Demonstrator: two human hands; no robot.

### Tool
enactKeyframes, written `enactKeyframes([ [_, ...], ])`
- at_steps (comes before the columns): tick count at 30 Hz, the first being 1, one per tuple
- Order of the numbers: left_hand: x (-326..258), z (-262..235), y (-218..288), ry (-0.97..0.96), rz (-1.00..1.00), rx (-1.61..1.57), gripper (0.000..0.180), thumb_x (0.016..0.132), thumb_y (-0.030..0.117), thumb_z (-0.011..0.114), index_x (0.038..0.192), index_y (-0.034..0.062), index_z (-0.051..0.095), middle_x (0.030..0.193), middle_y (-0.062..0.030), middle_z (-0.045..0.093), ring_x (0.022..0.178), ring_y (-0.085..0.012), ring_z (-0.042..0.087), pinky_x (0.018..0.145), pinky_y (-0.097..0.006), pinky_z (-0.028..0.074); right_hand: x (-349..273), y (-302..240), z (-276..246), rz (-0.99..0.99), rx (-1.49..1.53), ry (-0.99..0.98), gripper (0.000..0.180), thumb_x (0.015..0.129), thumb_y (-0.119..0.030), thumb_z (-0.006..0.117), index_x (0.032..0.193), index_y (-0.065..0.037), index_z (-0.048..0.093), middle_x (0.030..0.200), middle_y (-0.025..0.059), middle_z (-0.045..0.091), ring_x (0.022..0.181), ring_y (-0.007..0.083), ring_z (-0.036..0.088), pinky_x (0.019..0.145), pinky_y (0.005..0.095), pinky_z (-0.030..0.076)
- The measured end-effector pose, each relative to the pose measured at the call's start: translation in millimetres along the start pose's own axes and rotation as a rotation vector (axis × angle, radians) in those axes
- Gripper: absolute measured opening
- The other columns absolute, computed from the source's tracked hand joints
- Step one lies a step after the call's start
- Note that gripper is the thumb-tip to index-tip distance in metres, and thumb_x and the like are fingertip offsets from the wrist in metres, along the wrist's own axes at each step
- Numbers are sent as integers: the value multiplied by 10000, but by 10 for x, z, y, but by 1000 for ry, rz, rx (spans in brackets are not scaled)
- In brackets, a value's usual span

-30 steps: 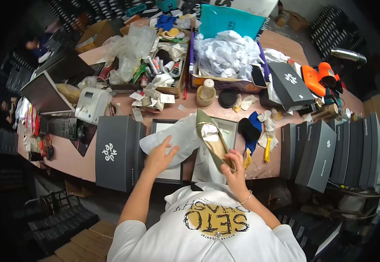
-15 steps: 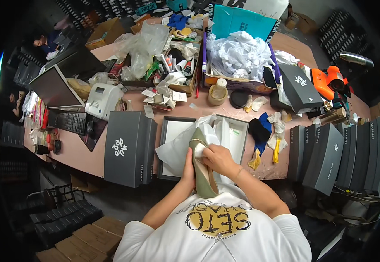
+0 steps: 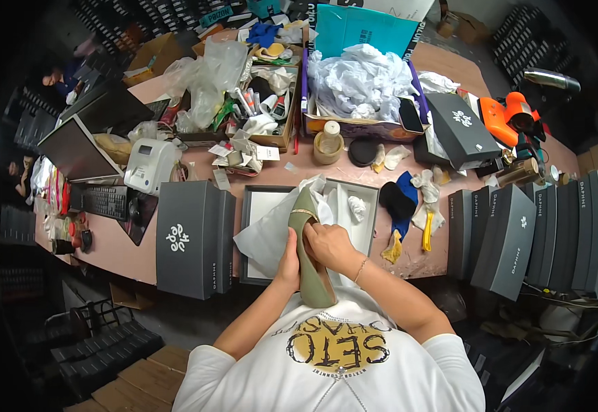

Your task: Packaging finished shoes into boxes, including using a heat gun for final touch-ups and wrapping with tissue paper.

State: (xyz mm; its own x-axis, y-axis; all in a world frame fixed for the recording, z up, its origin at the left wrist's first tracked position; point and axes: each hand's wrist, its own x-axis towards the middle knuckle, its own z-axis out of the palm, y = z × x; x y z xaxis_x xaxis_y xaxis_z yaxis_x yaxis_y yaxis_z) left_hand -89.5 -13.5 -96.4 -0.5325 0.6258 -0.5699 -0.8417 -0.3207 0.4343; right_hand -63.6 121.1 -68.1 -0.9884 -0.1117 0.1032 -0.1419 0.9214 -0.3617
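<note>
An olive-green pointed-toe shoe (image 3: 308, 271) with a gold trim tilts toe-up in front of my chest. My left hand (image 3: 288, 262) is closed round its left side, thumb upward along it. The curled fingers of my right hand (image 3: 333, 248) reach into the shoe's opening; their tips, and anything in them, are hidden. Behind both hands lies an open grey shoebox (image 3: 245, 230). White tissue paper (image 3: 264, 232) spreads across its left half, and a crumpled white paper wad (image 3: 357, 209) rests in its right half.
Closed grey shoeboxes (image 3: 183, 237) stand at the left, and a row of several more (image 3: 501, 240) at the right. Beyond are a purple-edged carton of white paper (image 3: 360, 79), a bottle (image 3: 328, 143) and a label printer (image 3: 151, 165). Cloths and a yellow-handled tool (image 3: 427, 230) lie right of the open box.
A crumpled paper wad now shows in the box's right half. White material at the shoe's opening no longer shows, and my right fingers reach inside. The view has shifted slightly.
</note>
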Motion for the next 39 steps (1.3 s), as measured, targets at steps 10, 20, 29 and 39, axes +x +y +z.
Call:
enactKeyframes([
  [10, -3, -134, 68, 168, -67, -31, 822, 862, 763, 308, 1349, 110, 428, 1049, -146, 596, 862, -267, 615, 770, -421, 530, -506, 244, -460, 260, -1, 186, 116, 735, -104, 660, 800, -53, 579, 694, 79, 601, 620, 272, 624, 548, 396, 499],
  [20, 199, -15, -362, 84, 205, 134, 740, 952, 647, 248, 1444, 98, 300, 1410, -80, 406, 1274, -233, 421, 1062, -357, 359, 195, 180, 458, 357, 946, -228, 638, 974, -518, 294, 1098, 48, 562, 1134, 290, 548, 1124, 419, 491, 1025, 544, 255],
  [29, 298, -13, 267, -77, 15, 68, 619, 910, 661, 381, 1089, 88, 536, 987, -96, 613, 944, -266, 610, 864, -428, 499, 93, -151, 130, 315, 688, -225, 806, 939, -634, 249, 986, 100, 579, 1068, 304, 568, 1079, 431, 520, 1008, 616, 240],
  [39, 315, 70, 211, -109, -57, 40, 569, 943, 510, 433, 1353, 116, 428, 1139, -134, 590, 1042, -289, 594, 914, -489, 489, -1037, 115, -251, 273, 1450, -113, 454, 984, -360, 404, 1091, 3, 655, 1055, 129, 669, 1071, 221, 599, 978, 390, 427],
])
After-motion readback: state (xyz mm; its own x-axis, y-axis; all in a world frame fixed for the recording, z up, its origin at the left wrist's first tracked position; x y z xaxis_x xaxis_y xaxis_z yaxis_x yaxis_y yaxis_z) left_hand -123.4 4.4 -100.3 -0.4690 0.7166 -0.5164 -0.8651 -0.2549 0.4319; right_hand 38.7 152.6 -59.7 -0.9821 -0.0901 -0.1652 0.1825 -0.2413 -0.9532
